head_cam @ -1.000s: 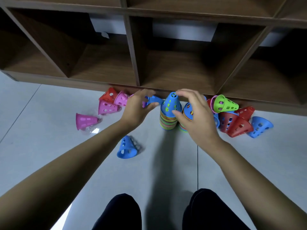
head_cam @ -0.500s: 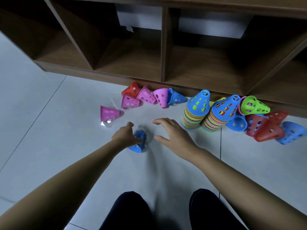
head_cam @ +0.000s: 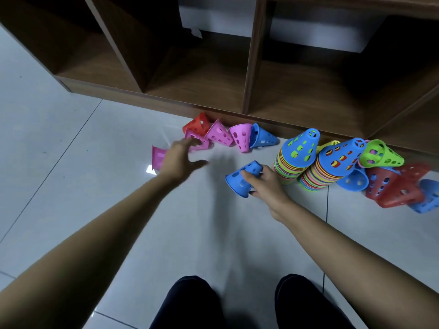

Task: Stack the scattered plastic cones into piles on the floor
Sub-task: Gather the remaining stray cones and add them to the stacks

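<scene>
Head view. The right hand (head_cam: pixel 267 187) is low over the tiled floor (head_cam: pixel 71 176). Its fingers (head_cam: pixel 249 176) are curled round a held blue cone (head_cam: pixel 240 179), which is tipped on its side with the wide mouth toward the lower left. Whether this cone touches the floor cannot be told.

Just right of that hand stand two multicoloured piles on the floor, each capped by a blue cone. The near pile (head_cam: pixel 295 160) is roughly upright. The far pile (head_cam: pixel 331 167) leans to the right.

The left hand (head_cam: pixel 179 160) is well apart from the right, further left. Its fingers are spread, blurred and gripping nothing. Its fingertips overlap a small pink cone (head_cam: pixel 202 143), though contact cannot be confirmed. An outer pink cone (head_cam: pixel 157 160) is partly hidden behind this hand.

Loose along the shelf base lie a red cone (head_cam: pixel 197 124), a tilted pink cone (head_cam: pixel 219 136), an upturned pink cone (head_cam: pixel 241 138) and a fallen blue cone (head_cam: pixel 262 138).

A green cone (head_cam: pixel 382 157) lies on its side against the far pile. Below it is a heap of red cones (head_cam: pixel 394 188), with blue ones among them.

The wooden shelf unit (head_cam: pixel 251 67) stands behind. Dark knees (head_cam: pixel 190 302) show at the bottom edge.
</scene>
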